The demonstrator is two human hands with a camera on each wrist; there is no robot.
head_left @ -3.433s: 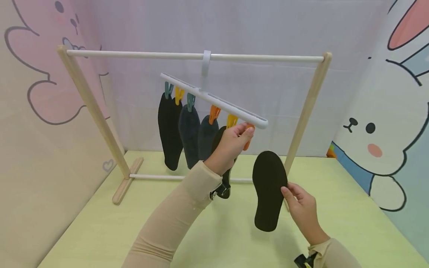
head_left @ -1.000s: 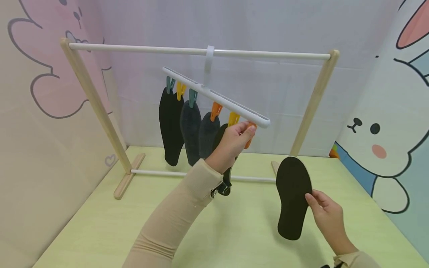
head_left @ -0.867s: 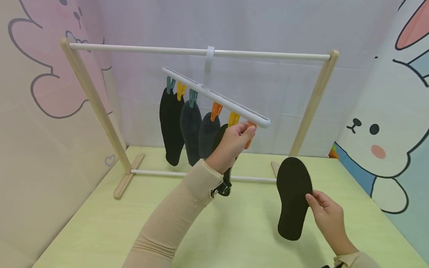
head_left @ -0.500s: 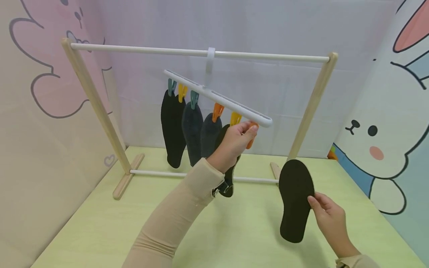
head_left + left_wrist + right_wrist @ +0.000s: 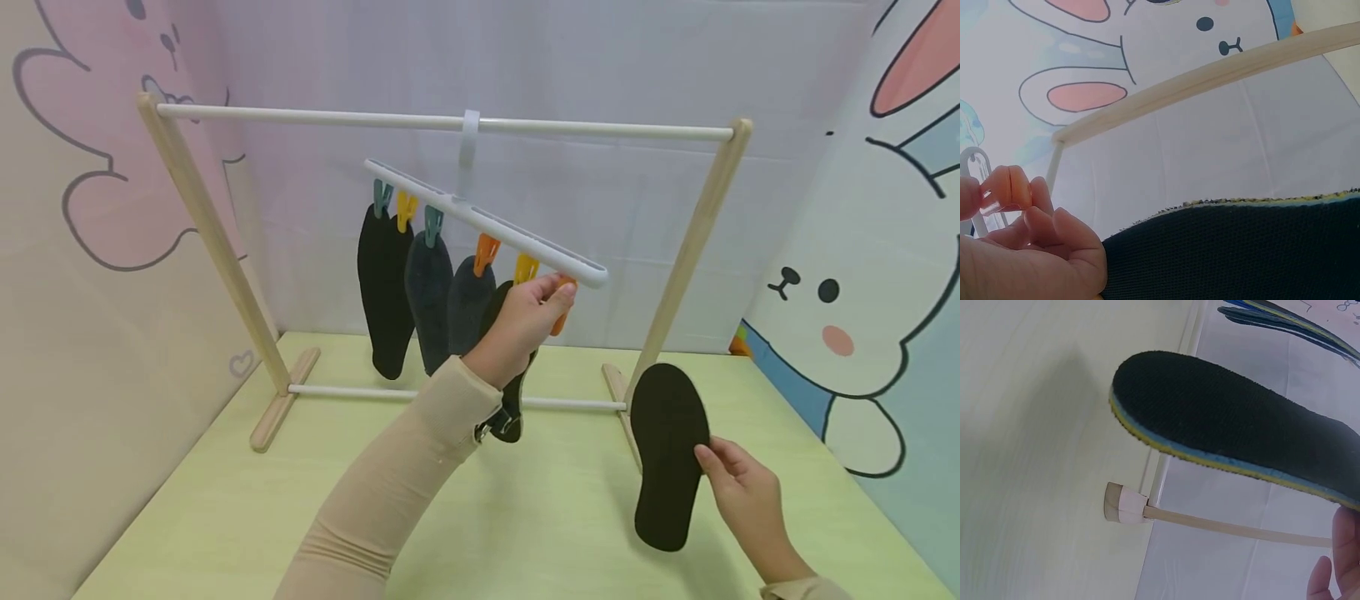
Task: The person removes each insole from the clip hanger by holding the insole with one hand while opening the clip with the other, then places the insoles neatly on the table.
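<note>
Blk insole (image 5: 667, 458): lower R of head view, further R than 3.4 s ago; R hand (image 5: 748, 507) pinches its edge, thumb vs. fingers. Orange clip (image 5: 559, 323): R of ctr, under wht hanger (image 5: 525, 240); L hand (image 5: 521, 325) pinches it, as before.

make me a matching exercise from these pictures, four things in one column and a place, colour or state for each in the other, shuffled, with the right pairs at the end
Things
1) left hand
2) right hand
3) white hanger
4) table

Descriptions
A) tilted, hooked over the top rail
B) pale yellow-green
C) holding a loose black insole by its edge
D) pinching an orange clip

Right pairs: 1-D, 2-C, 3-A, 4-B
</note>
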